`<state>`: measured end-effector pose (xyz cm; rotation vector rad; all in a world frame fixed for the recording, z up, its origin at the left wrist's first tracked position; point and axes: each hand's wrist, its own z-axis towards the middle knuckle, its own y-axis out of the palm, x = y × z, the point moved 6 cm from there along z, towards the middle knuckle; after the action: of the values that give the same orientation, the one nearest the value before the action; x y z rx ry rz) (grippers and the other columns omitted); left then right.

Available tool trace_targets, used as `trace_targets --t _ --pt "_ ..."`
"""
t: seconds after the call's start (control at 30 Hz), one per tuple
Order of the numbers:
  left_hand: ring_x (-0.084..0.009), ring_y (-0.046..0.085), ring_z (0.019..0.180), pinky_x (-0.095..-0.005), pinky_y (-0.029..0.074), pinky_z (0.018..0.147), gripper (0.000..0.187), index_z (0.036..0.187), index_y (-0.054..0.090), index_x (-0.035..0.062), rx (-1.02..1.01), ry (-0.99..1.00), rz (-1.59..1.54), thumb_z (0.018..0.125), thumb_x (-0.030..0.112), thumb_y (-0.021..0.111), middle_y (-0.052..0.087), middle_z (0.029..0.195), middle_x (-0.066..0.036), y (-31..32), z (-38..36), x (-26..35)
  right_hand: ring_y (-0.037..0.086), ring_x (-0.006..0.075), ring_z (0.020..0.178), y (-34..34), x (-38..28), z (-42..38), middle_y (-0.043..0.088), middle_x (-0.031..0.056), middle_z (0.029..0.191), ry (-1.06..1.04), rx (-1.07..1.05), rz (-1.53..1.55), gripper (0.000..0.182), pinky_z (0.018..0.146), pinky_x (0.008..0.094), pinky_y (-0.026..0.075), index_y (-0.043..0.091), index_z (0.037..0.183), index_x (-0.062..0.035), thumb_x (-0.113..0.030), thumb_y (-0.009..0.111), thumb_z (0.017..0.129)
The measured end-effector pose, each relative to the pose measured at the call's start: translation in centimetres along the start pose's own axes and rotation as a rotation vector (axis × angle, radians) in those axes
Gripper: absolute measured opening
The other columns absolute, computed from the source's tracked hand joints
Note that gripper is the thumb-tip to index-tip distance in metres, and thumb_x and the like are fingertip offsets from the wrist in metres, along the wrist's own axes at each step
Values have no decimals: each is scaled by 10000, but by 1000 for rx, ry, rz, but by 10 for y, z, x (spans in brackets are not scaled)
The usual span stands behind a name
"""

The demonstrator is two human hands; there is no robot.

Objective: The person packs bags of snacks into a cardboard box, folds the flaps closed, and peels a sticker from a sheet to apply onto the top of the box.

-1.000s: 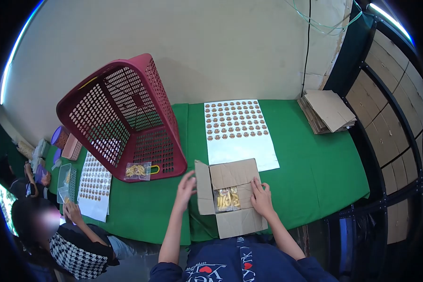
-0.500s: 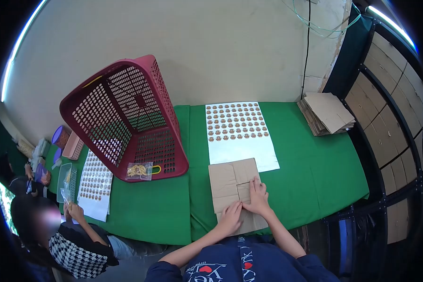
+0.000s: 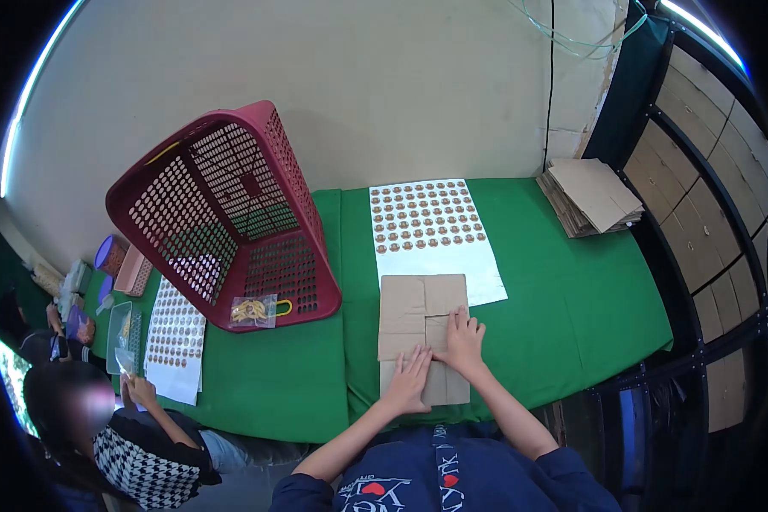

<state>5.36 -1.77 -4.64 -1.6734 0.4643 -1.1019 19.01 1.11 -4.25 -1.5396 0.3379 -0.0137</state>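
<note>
A flattened cardboard box (image 3: 402, 311) with folded flaps lies on the green cloth in front of me and overlaps the lower part of a sticker sheet (image 3: 435, 269). My left hand (image 3: 409, 381) rests on its near left part, fingers spread and flat. Farther right, my right hand (image 3: 463, 344) presses on the flaps with its fingers stretched out and the thumb toward my left hand. Neither hand is wrapped around anything. Rows of small round brown stickers show on the sheet's far half.
A tilted maroon basket (image 3: 309, 213) stands left, holding a clear packet (image 3: 253, 311). Stacked cardboard (image 3: 596, 198) lies at the back right. Another sticker sheet (image 3: 172, 333) is on the left, near a seated person (image 3: 149, 456) handling a small clear bag (image 3: 125, 360). Black shelving with cartons (image 3: 687, 226) borders the right.
The cardboard has turned straighter and shifted slightly away from me. My left hand has flattened and spread its fingers on it; my right hand has moved slightly with the cardboard.
</note>
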Motion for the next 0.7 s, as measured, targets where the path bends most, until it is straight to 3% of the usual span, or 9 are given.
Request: trace_targets --t 0.07,0.27,0.47,0.57,0.67,0.7 --pt "-332 135 1339 -545 64 1058 1193 1379 105 26 -1 47 -41 455 355 784 175 1423 -195 -7 -3 -7 398 348 1087 -8 -7 2 324 254 1325 -45 102 -24 991 882 466 307 378 1241 84 -459 772 511" --pt "-365 140 1330 -556 89 1051 1104 1380 106 63 -17 34 -14 530 392 728 194 1413 -209 -13 -4 -2 485 382 1018 3 -13 5 410 313 1225 -139 43 -176 970 824 388 453 378 1219 108 -448 766 525" --pt "-389 219 1291 -543 177 1032 932 1380 165 68 76 -57 53 644 400 630 235 1384 -228 -10 -6 13 558 418 924 -3 -21 21 458 374 1119 -247 -61 -256 946 767 393 497 368 1194 148 -463 727 567" --pt "-367 302 1256 -540 215 1012 847 1371 193 59 127 -130 18 689 341 609 317 1346 -212 -25 -6 24 601 384 841 -20 -14 24 538 351 997 -259 -52 -18 781 724 399 503 465 1106 144 -440 660 626" --pt "-321 400 1189 -488 296 978 706 1328 293 57 173 -55 91 734 295 591 410 1283 -166 -31 0 36 618 352 740 -43 14 39 594 289 824 -103 -130 294 576 696 403 499 579 942 87 -412 604 655" --pt "-302 447 1130 -461 342 930 624 1284 353 65 175 -31 73 750 288 586 455 1228 -150 -31 3 39 611 342 670 -44 17 41 602 215 691 -155 -6 275 395 656 409 493 621 809 22 -354 577 697"
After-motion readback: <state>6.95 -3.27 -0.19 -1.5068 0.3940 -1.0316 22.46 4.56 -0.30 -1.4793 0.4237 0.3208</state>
